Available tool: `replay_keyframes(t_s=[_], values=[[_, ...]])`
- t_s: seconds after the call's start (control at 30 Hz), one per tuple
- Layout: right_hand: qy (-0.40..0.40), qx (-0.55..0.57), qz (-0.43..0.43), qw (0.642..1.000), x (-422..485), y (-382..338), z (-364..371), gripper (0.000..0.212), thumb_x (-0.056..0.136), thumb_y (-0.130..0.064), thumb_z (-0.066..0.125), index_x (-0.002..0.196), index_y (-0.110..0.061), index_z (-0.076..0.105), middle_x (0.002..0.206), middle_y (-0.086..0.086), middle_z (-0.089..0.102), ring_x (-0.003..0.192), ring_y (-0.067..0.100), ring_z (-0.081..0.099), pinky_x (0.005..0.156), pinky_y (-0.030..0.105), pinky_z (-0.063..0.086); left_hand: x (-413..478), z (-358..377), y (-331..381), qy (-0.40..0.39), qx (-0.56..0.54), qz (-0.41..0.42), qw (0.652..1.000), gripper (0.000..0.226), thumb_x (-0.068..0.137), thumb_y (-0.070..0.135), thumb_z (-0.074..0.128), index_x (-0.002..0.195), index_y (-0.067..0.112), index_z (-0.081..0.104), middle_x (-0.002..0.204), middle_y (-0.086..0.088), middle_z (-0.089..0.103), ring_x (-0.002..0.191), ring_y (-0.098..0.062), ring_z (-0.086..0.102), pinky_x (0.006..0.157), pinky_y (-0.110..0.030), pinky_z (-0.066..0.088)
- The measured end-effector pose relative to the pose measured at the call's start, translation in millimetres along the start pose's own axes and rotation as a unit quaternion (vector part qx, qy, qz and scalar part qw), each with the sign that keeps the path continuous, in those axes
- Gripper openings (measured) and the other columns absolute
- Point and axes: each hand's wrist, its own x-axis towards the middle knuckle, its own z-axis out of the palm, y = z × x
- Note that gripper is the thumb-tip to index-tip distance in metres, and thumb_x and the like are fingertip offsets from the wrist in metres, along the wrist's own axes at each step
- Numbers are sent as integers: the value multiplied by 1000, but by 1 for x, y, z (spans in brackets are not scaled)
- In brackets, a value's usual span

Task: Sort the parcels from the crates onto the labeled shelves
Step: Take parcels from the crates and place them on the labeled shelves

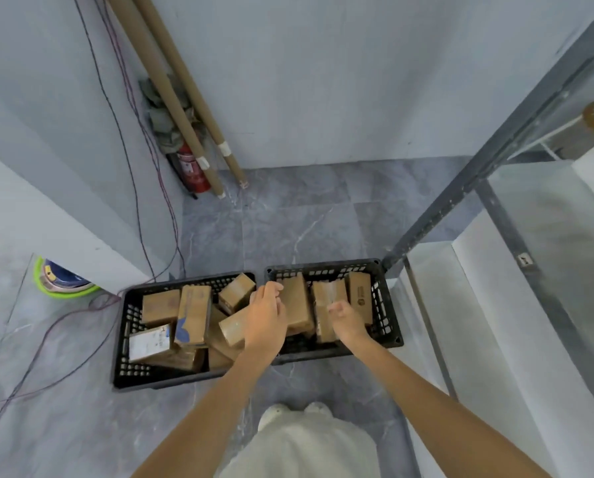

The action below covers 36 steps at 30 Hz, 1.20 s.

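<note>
Two black plastic crates stand side by side on the grey floor. The left crate holds several brown cardboard parcels, one with a white label. The right crate holds three brown parcels standing on end. My left hand reaches over the gap between the crates, its loosely curled fingers at the left edge of a tall parcel. My right hand hovers over the middle parcel with fingers loosely curled and nothing in it. A third parcel leans at the right crate's far right.
A grey metal shelf rack with white shelves rises at the right, next to the right crate. Cardboard tubes and a red fire extinguisher stand in the far corner. Cables trail on the floor at the left.
</note>
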Motion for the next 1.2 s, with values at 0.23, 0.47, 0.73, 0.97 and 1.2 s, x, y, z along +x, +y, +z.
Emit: replay_keyframes(t_s=[0.23,0.47,0.73,0.97,1.2], values=[[-60,9,132,989,170,84,85,42,103,-27,34,134,-3,47,136,12,49,124,29,46,99,29,36,79,147,-119,-33,2,-54,998,30,94,7,39,120,19,47,113,5,49,112,-16,43,92,-34,44],[-102,130,247,955,301,164,166,62,97,-49,41,146,-14,29,143,9,39,124,28,44,103,36,41,129,265,-216,-48,20,-69,996,21,97,14,36,114,17,48,112,-1,52,108,-19,47,86,-37,47],[3,330,219,918,331,186,206,57,83,-30,71,129,-15,41,127,7,50,110,26,50,98,42,46,133,292,-247,-57,-2,-122,991,25,97,12,37,119,17,48,118,1,50,110,-17,44,81,-30,44],[-47,432,204,877,241,136,122,39,83,-25,71,117,-14,53,120,11,57,108,28,56,96,46,50,112,209,-168,-51,-23,-143,988,32,94,8,39,125,15,46,122,-1,47,111,-17,45,80,-25,38],[-102,508,131,845,111,15,-20,30,89,-21,62,117,-12,54,116,14,61,108,29,59,98,42,47,108,71,-12,-78,-144,-212,963,62,92,35,54,144,13,28,144,-8,40,128,-27,43,101,-39,41]])
